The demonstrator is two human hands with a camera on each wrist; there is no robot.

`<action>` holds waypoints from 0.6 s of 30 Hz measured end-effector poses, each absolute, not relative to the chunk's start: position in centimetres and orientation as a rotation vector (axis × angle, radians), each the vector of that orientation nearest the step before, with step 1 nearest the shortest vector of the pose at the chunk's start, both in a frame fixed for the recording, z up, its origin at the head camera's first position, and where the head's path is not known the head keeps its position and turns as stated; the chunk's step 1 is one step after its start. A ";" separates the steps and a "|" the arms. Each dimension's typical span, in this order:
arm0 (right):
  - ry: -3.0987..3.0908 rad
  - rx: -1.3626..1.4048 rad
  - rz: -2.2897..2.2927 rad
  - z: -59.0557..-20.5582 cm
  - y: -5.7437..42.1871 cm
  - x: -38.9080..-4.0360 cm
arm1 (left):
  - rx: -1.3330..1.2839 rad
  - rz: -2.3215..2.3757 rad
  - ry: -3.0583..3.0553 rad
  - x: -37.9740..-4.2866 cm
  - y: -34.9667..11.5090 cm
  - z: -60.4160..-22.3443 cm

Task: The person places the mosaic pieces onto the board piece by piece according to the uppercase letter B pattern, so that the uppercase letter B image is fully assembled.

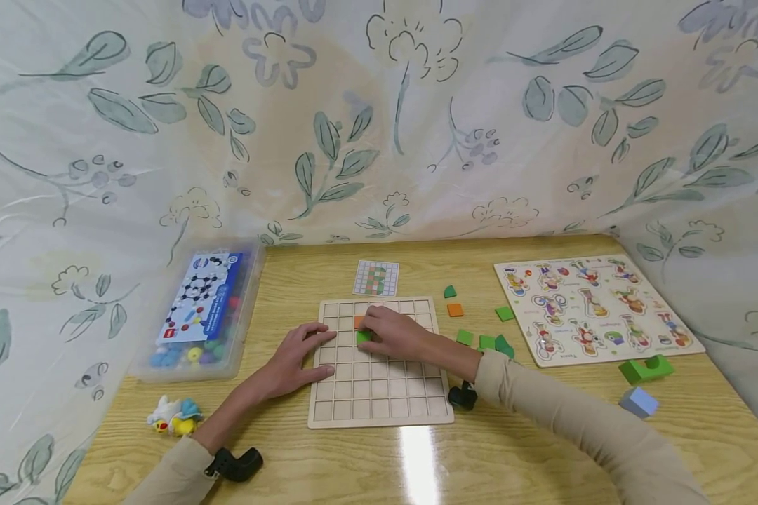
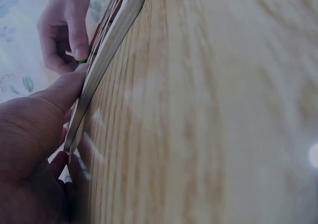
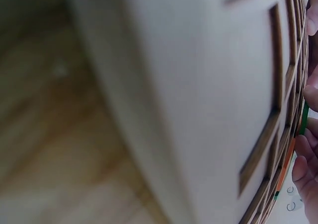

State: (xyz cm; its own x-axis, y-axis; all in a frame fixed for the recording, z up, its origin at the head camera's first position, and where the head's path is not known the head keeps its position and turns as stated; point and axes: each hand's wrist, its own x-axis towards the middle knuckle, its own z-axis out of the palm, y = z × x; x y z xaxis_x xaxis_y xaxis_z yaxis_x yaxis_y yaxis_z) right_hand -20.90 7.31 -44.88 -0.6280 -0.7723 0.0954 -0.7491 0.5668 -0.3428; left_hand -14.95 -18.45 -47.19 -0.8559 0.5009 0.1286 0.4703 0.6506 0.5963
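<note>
A wooden grid board (image 1: 354, 407) lies in front of me, with square cells framed by thin raised strips. My right hand (image 1: 391, 333) is over its upper middle and pinches a green square tile (image 1: 363, 338). Just beyond that tile an orange tile (image 1: 358, 322) sits in the grid, partly hidden by the fingers. The green tile's edge (image 3: 304, 117) also shows in the right wrist view, beside the fingers. At the board's left edge rests my left hand (image 1: 293, 361), thumb and fingers spread along the rim.
A pattern card (image 1: 376, 278) lies beyond the board. Right of it are loose green tiles (image 1: 464, 337) and an orange square (image 1: 455, 310), then a picture puzzle board (image 1: 546, 354), a green block (image 1: 646, 369) and a blue block (image 1: 639, 402). Leftward are a plastic case (image 1: 243, 330) and small toys (image 1: 175, 416).
</note>
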 end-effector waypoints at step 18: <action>2.654 -1.206 -0.826 -43.7 7.4 -21.1 | 0.842 0.976 2.825 -15.0 -18.4 -47.4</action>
